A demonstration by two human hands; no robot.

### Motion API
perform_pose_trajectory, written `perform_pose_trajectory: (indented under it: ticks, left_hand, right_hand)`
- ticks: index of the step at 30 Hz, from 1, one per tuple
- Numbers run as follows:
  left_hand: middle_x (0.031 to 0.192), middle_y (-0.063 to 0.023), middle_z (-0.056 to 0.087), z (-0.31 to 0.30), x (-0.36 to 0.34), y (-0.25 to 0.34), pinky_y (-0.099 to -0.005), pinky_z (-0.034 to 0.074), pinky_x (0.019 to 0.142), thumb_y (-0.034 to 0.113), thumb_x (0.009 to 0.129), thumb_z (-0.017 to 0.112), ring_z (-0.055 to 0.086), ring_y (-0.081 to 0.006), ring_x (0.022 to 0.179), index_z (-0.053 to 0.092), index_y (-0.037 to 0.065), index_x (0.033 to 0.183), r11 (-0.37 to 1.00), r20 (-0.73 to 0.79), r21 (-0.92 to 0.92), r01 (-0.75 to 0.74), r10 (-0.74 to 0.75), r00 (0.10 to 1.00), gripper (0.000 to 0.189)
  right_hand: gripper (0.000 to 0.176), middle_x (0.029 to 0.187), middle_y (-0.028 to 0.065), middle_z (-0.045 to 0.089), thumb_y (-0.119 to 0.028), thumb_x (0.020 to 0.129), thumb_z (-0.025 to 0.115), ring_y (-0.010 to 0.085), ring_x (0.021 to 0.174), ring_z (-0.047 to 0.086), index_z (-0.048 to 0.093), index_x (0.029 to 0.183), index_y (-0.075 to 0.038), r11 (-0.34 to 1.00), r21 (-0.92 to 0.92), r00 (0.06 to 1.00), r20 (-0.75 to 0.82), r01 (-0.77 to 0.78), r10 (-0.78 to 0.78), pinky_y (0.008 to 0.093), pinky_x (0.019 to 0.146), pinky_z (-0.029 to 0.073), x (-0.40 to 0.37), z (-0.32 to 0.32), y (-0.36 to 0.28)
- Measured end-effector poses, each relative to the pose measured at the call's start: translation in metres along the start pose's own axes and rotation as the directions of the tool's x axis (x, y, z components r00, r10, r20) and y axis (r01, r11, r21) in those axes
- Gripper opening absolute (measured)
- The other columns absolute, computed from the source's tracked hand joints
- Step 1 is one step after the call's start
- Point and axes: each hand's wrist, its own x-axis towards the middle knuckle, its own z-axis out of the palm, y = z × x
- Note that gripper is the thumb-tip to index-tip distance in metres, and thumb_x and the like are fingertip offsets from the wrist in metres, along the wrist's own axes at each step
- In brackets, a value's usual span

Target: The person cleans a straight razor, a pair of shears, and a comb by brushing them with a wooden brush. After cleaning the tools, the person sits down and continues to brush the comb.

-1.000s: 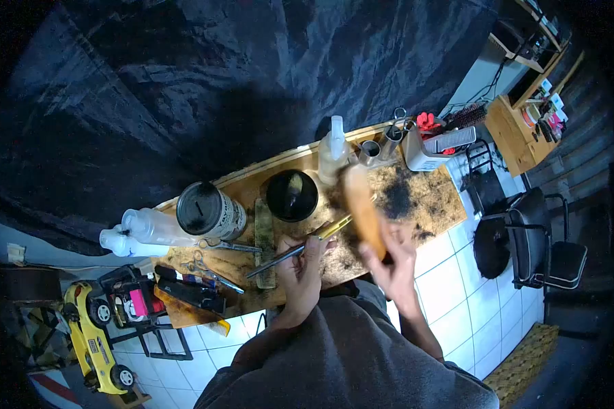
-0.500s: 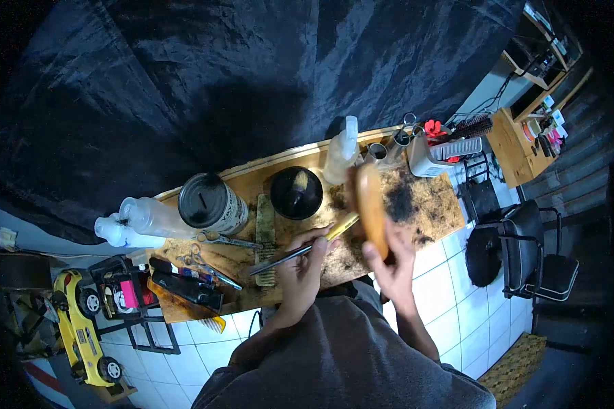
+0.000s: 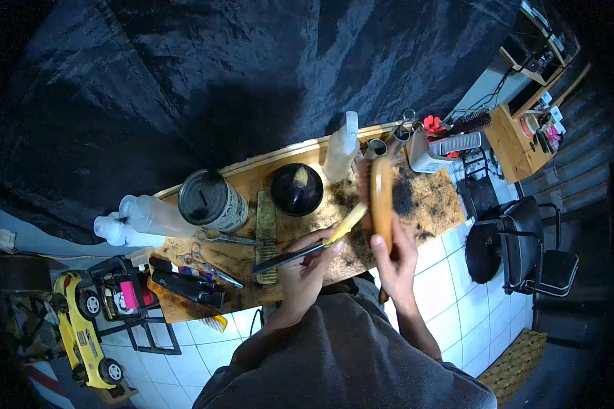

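Note:
My left hand (image 3: 305,273) grips a slim black-and-yellow tool (image 3: 344,228) between thumb and fingers. Its yellow end points up and right; the dark end points down and left. I cannot tell exactly what kind of tool it is. Wrapped around the lower part of a wooden-backed brush (image 3: 382,198) is my right hand (image 3: 397,267). The brush stands upright, bristles facing left, and the tool's yellow tip is right at them. Both are held over the wooden table (image 3: 430,204), strewn with dark hair. Below the left hand's tool lies a greenish flat comb (image 3: 266,218).
A black bowl (image 3: 280,194) holding a small brush, a can (image 3: 215,201) and a spray bottle (image 3: 341,150) line the back. Scissors (image 3: 208,262), hair clippers (image 3: 184,286) and a yellow comb (image 3: 215,322) lie left. A white container (image 3: 426,160) stands right, near a black chair (image 3: 525,232).
The brush has shifted slightly right and stands more upright. The tool has turned in my left hand, its yellow end now showing broader and closer to the bristles.

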Motion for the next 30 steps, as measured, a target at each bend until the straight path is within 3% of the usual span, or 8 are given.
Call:
perform_pose_trajectory:
  ticks: [3,8,13,15,19,23,25,30]
  left_hand:
    - [0.093,-0.0058,0.064,-0.001,-0.001,-0.004,-0.0175,0.044,0.065,0.007,0.09,0.06,0.056,-0.005,0.075,0.06,-0.003,0.107,0.999,0.011,-0.022,0.045,-0.044,0.999,0.021]
    - [0.097,-0.0091,0.061,-0.014,-0.01,-0.017,-0.0247,0.046,0.069,0.023,0.099,0.045,0.056,-0.0115,0.077,0.057,-0.003,0.112,0.996,0.064,-0.062,0.059,-0.055,0.996,0.031]
    - [0.116,-0.0184,0.058,-0.006,-0.006,0.008,-0.0373,0.048,0.093,0.02,0.099,0.041,0.059,-0.0245,0.105,0.051,-0.008,0.117,0.98,0.022,-0.197,-0.009,0.014,1.0,0.035]
    - [0.126,-0.0238,0.051,-0.012,-0.003,0.013,-0.046,0.039,0.104,0.018,0.099,0.04,0.05,-0.0325,0.119,0.048,-0.011,0.119,0.98,0.068,-0.176,-0.089,0.103,0.992,0.036]
    - [0.124,-0.0256,0.051,-0.014,0.0,0.008,-0.0471,0.042,0.101,0.014,0.099,0.041,0.054,-0.0329,0.115,0.047,-0.011,0.12,0.958,0.047,-0.234,-0.164,0.18,0.983,0.034]
    - [0.123,-0.0248,0.052,-0.01,-0.002,0.006,-0.0458,0.044,0.1,0.013,0.098,0.041,0.055,-0.0318,0.113,0.046,-0.011,0.121,0.97,0.019,-0.197,-0.144,0.151,0.988,0.033]
    - [0.121,-0.0243,0.053,-0.018,-0.008,-0.007,-0.0449,0.045,0.099,0.013,0.098,0.041,0.057,-0.0317,0.11,0.046,-0.011,0.121,0.999,-0.084,0.039,0.027,-0.024,0.996,0.033]
    - [0.123,-0.0253,0.052,-0.012,-0.005,0.007,-0.0478,0.045,0.098,0.014,0.098,0.043,0.056,-0.0327,0.112,0.048,-0.011,0.121,0.963,0.035,-0.229,-0.145,0.157,0.987,0.034]
  right_hand:
    - [0.047,0.097,0.0161,0.057,-0.009,0.08,0.068,0.0217,0.083,0.057,0.054,0.12,0.01,0.942,0.157,0.943,0.103,0.298,-0.316,0.0304,0.071,0.048,-0.013,0.017,-0.007]
    - [0.057,0.104,0.0182,0.055,-0.008,0.075,0.072,0.0242,0.091,0.058,0.051,0.126,0.007,0.925,0.114,0.903,0.2,0.363,-0.38,0.0322,0.078,0.05,-0.015,0.007,-0.02]
    - [0.052,0.091,0.0175,0.057,-0.015,0.08,0.069,0.0258,0.088,0.057,0.053,0.125,0.006,0.948,-0.128,0.956,0.071,0.29,-0.283,0.0328,0.074,0.05,-0.005,0.007,-0.002]
    - [0.049,0.087,0.0163,0.057,-0.017,0.083,0.067,0.024,0.082,0.055,0.053,0.124,0.007,0.97,-0.213,0.993,-0.004,0.114,-0.117,0.0344,0.071,0.048,0.007,-0.002,-0.003]
    - [0.045,0.088,0.0143,0.057,-0.019,0.084,0.065,0.022,0.082,0.053,0.056,0.121,0.006,0.999,-0.039,0.997,-0.073,-0.021,0.018,0.0338,0.073,0.045,0.011,-0.01,-0.011]
    - [0.04,0.091,0.0138,0.058,-0.017,0.083,0.068,0.0233,0.085,0.055,0.059,0.114,0.007,0.974,0.017,0.934,0.28,0.227,-0.223,0.0338,0.073,0.047,-0.006,-0.004,-0.021]
    - [0.04,0.091,0.0136,0.057,-0.013,0.081,0.069,0.0234,0.083,0.056,0.059,0.114,0.008,0.987,0.083,0.937,0.311,0.14,-0.159,0.0329,0.071,0.048,-0.016,0.003,-0.037]
    - [0.051,0.091,0.0167,0.057,-0.017,0.083,0.068,0.0251,0.084,0.057,0.053,0.125,0.006,0.969,-0.204,0.99,0.047,0.138,-0.131,0.0355,0.068,0.049,-0.004,0.0,-0.01]
